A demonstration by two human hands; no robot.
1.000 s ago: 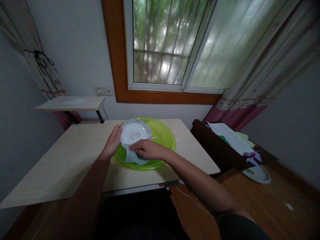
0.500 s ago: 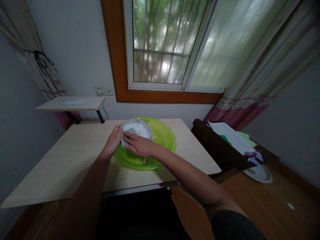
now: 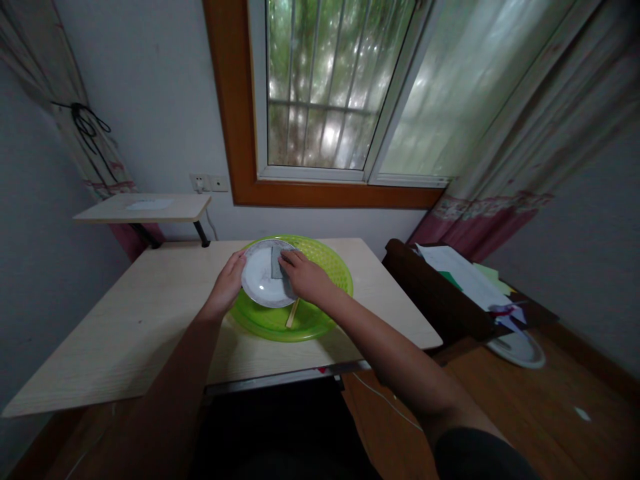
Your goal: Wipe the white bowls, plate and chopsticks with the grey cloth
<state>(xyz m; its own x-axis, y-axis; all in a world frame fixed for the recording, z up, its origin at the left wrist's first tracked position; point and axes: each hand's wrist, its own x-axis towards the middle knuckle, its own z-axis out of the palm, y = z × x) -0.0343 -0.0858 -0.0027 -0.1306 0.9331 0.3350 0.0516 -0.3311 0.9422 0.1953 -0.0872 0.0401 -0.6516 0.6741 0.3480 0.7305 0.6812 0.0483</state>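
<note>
A white plate (image 3: 263,283) with a patterned rim is tilted above a round green plastic basket (image 3: 250,327). My left hand (image 3: 229,283) grips the plate by its left rim. A grey cloth (image 3: 276,263) lies against the plate's inner face, on its right side. My right hand (image 3: 305,272) is closed on the cloth and presses it to the plate. Below the plate a pair of wooden chopsticks (image 3: 291,315) rests in the basket, their upper part hidden.
The basket stands on a pale wooden table (image 3: 150,313). A small raised shelf (image 3: 175,210) with a paper on it stands at the back left. To the right, papers (image 3: 465,273) lie on a dark brown piece of furniture (image 3: 430,293). Behind is a window (image 3: 330,87).
My right hand has moved the cloth from the plate's left and middle part to its right side, uncovering the lower left. My left hand stays at the rim.
</note>
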